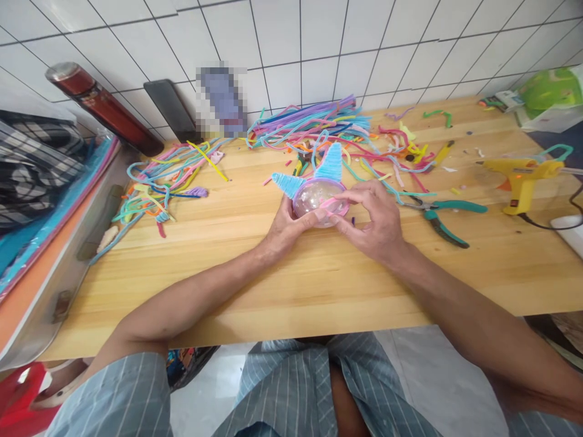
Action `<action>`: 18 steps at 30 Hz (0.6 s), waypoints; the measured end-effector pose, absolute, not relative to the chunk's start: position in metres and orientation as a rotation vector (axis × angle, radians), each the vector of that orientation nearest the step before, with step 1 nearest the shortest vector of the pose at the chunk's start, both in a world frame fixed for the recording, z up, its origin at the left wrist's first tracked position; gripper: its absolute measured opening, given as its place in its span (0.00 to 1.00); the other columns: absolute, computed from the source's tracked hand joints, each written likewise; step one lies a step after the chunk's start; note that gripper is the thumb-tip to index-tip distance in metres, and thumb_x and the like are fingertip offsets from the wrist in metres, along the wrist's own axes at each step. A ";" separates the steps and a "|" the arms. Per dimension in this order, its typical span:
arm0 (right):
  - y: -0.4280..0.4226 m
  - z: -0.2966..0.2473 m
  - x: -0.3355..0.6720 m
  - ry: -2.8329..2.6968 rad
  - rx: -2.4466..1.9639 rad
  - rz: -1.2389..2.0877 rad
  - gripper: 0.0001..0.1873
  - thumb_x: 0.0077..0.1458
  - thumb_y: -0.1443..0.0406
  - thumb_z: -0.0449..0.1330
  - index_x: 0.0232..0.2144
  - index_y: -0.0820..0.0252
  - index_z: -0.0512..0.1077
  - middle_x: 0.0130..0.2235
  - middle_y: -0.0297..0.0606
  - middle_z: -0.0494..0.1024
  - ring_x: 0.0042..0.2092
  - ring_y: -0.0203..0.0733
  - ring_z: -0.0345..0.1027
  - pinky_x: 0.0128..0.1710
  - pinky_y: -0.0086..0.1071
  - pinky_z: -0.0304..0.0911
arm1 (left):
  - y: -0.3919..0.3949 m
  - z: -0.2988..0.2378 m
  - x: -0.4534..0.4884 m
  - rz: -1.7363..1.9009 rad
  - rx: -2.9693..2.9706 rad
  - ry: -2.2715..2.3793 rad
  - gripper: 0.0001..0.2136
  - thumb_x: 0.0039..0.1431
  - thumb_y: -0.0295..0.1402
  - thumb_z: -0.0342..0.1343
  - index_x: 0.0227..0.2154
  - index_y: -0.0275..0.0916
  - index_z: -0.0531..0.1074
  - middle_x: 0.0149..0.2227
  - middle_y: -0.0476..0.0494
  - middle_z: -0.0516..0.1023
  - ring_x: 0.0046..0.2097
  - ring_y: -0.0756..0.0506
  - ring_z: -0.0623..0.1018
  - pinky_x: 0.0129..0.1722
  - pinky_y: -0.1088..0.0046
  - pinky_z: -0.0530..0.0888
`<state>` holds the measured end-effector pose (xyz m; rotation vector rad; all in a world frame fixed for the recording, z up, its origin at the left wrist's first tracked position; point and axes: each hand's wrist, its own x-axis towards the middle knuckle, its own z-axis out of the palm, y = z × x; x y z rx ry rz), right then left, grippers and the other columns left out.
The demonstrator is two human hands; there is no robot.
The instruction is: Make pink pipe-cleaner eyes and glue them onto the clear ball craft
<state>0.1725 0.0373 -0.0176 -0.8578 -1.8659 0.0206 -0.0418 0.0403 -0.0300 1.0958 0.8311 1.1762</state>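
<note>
Near the middle of the table, a clear round dome [314,195] with a purple rim carries two light-blue pipe-cleaner ears [330,162] on its far edge. My left hand [291,223] is closed around the dome's left side, its thumb lying over the front. A small pink pipe-cleaner piece [332,205] shows against the dome, pinched between the thumb and fingers of my right hand [374,217]. My left thumb tip touches or nearly touches that pink piece. The underside of the dome is hidden.
Behind lies a heap of colourful pipe cleaners [310,124], with another tangle [159,182] to the left. Pliers [444,220] and a yellow glue gun [521,179] lie to the right. A red thermos [104,109] stands beside a plastic bin [68,279].
</note>
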 end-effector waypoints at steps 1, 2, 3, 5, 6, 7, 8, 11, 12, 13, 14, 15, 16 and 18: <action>0.037 -0.018 0.172 -1.872 -0.862 0.027 0.16 0.66 0.59 0.73 0.54 0.46 0.81 0.45 0.40 0.84 0.47 0.53 0.80 0.48 0.50 0.76 | 0.040 -0.029 -0.042 1.174 1.088 0.835 0.37 0.51 0.51 0.82 0.59 0.47 0.72 0.63 0.39 0.81 0.67 0.33 0.79 0.69 0.51 0.76; 0.037 -0.018 0.172 -1.878 -0.860 0.032 0.16 0.66 0.59 0.73 0.54 0.46 0.81 0.45 0.40 0.84 0.47 0.52 0.80 0.48 0.50 0.76 | 0.040 -0.029 -0.041 1.172 1.080 0.835 0.37 0.51 0.50 0.82 0.60 0.47 0.72 0.63 0.40 0.81 0.67 0.33 0.80 0.69 0.51 0.76; 0.037 -0.018 0.172 -1.883 -0.853 0.035 0.16 0.66 0.60 0.73 0.55 0.46 0.81 0.45 0.40 0.84 0.47 0.53 0.80 0.48 0.50 0.76 | 0.039 -0.027 -0.041 1.173 1.075 0.828 0.37 0.51 0.50 0.82 0.60 0.47 0.72 0.62 0.40 0.81 0.67 0.33 0.80 0.69 0.51 0.76; 0.037 -0.018 0.172 -1.887 -0.843 0.031 0.16 0.66 0.60 0.73 0.55 0.45 0.81 0.45 0.39 0.84 0.47 0.53 0.80 0.48 0.50 0.77 | 0.038 -0.024 -0.040 1.174 1.065 0.812 0.38 0.51 0.49 0.82 0.60 0.47 0.72 0.62 0.41 0.81 0.66 0.34 0.80 0.69 0.51 0.76; 0.037 -0.019 0.172 -1.887 -0.843 0.022 0.17 0.66 0.60 0.73 0.55 0.45 0.81 0.45 0.39 0.84 0.47 0.53 0.80 0.48 0.51 0.77 | 0.037 -0.023 -0.039 1.173 1.059 0.807 0.38 0.50 0.49 0.82 0.60 0.48 0.71 0.62 0.41 0.81 0.66 0.34 0.80 0.68 0.51 0.76; 0.037 -0.019 0.172 -1.887 -0.844 0.010 0.17 0.65 0.60 0.73 0.55 0.45 0.81 0.45 0.39 0.84 0.47 0.53 0.80 0.48 0.51 0.77 | 0.037 -0.022 -0.039 1.170 1.051 0.806 0.37 0.50 0.48 0.82 0.60 0.48 0.71 0.61 0.42 0.82 0.66 0.34 0.80 0.68 0.51 0.77; 0.037 -0.019 0.172 -1.887 -0.843 -0.004 0.17 0.65 0.61 0.73 0.56 0.45 0.81 0.45 0.39 0.84 0.47 0.53 0.80 0.47 0.51 0.77 | 0.036 -0.020 -0.038 1.166 1.041 0.806 0.37 0.50 0.47 0.82 0.60 0.48 0.71 0.61 0.42 0.82 0.65 0.34 0.80 0.67 0.51 0.77; 0.037 -0.020 0.173 -1.889 -0.823 -0.031 0.19 0.65 0.61 0.73 0.57 0.45 0.80 0.46 0.40 0.83 0.47 0.54 0.80 0.45 0.50 0.78 | 0.035 -0.018 -0.038 1.158 1.016 0.790 0.36 0.50 0.45 0.81 0.59 0.47 0.72 0.59 0.42 0.82 0.64 0.34 0.81 0.67 0.51 0.77; 0.037 -0.021 0.173 -1.889 -0.815 -0.036 0.19 0.65 0.61 0.73 0.57 0.45 0.80 0.46 0.40 0.83 0.47 0.53 0.80 0.45 0.50 0.78 | 0.035 -0.018 -0.038 1.155 1.008 0.783 0.35 0.50 0.44 0.81 0.58 0.47 0.72 0.59 0.42 0.82 0.64 0.34 0.81 0.67 0.51 0.77; 0.036 -0.021 0.173 -1.889 -0.812 -0.042 0.19 0.65 0.62 0.73 0.57 0.45 0.80 0.46 0.40 0.83 0.46 0.53 0.80 0.44 0.49 0.78 | 0.035 -0.017 -0.038 1.151 1.001 0.779 0.35 0.50 0.44 0.81 0.58 0.47 0.72 0.59 0.42 0.83 0.63 0.34 0.81 0.67 0.50 0.77; 0.036 -0.021 0.173 -1.890 -0.812 -0.047 0.19 0.65 0.61 0.72 0.57 0.45 0.80 0.46 0.40 0.83 0.46 0.53 0.80 0.44 0.49 0.78 | 0.034 -0.017 -0.037 1.148 0.996 0.774 0.35 0.50 0.43 0.81 0.58 0.47 0.72 0.58 0.42 0.83 0.63 0.34 0.82 0.67 0.50 0.78; 0.036 -0.021 0.173 -1.891 -0.817 -0.051 0.18 0.66 0.61 0.72 0.57 0.44 0.80 0.46 0.39 0.83 0.46 0.53 0.80 0.44 0.49 0.78 | 0.034 -0.016 -0.037 1.148 0.996 0.772 0.35 0.50 0.44 0.81 0.58 0.47 0.72 0.58 0.42 0.83 0.63 0.34 0.82 0.68 0.49 0.77; 0.036 -0.021 0.173 -1.892 -0.823 -0.053 0.18 0.66 0.61 0.72 0.57 0.44 0.80 0.46 0.40 0.83 0.46 0.53 0.80 0.44 0.49 0.78 | 0.034 -0.016 -0.037 1.149 1.000 0.772 0.34 0.50 0.44 0.81 0.58 0.46 0.73 0.58 0.42 0.83 0.63 0.34 0.82 0.69 0.48 0.77; 0.035 -0.021 0.173 -1.891 -0.832 -0.051 0.18 0.66 0.60 0.72 0.57 0.44 0.81 0.46 0.40 0.83 0.46 0.53 0.80 0.44 0.50 0.78 | 0.034 -0.015 -0.037 1.154 1.018 0.771 0.33 0.50 0.45 0.81 0.56 0.46 0.74 0.57 0.41 0.84 0.65 0.33 0.81 0.71 0.46 0.75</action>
